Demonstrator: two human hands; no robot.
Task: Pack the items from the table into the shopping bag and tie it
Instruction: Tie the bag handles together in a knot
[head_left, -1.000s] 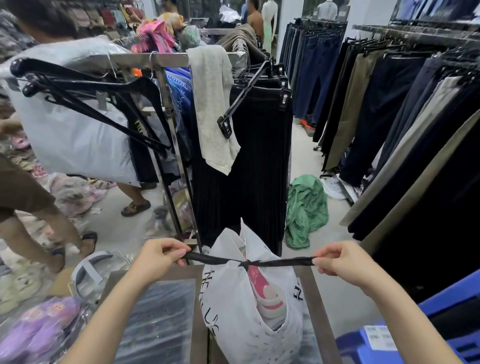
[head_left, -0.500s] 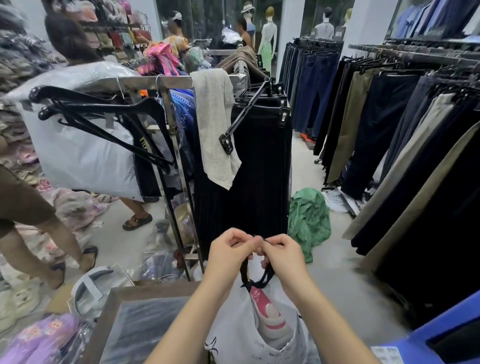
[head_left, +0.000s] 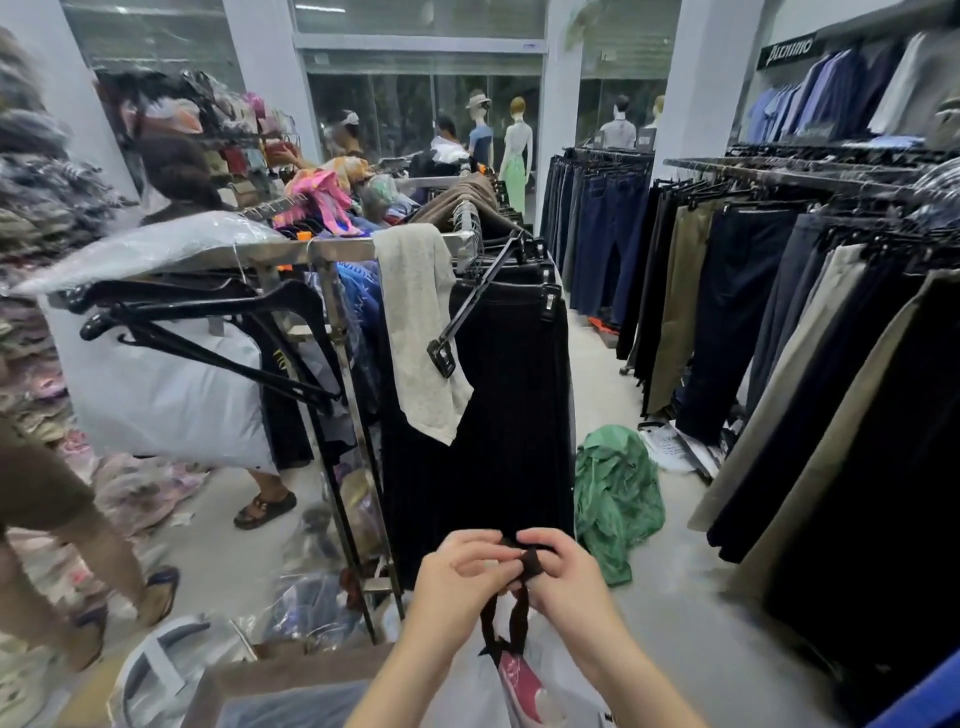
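Both hands (head_left: 511, 569) pinching handles (head_left: 506, 621), bag (head_left: 470, 691) below

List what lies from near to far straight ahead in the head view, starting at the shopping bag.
Shopping bag → left hand and right hand together on the black handles → black skirt on the rack → beige cloth over the rail → mannequins at the back.

The black handles (head_left: 511, 618) of the white shopping bag (head_left: 545, 675) are pinched together between the left hand (head_left: 462, 571) and right hand (head_left: 563, 571), raised before a rack of black skirts (head_left: 493, 415).
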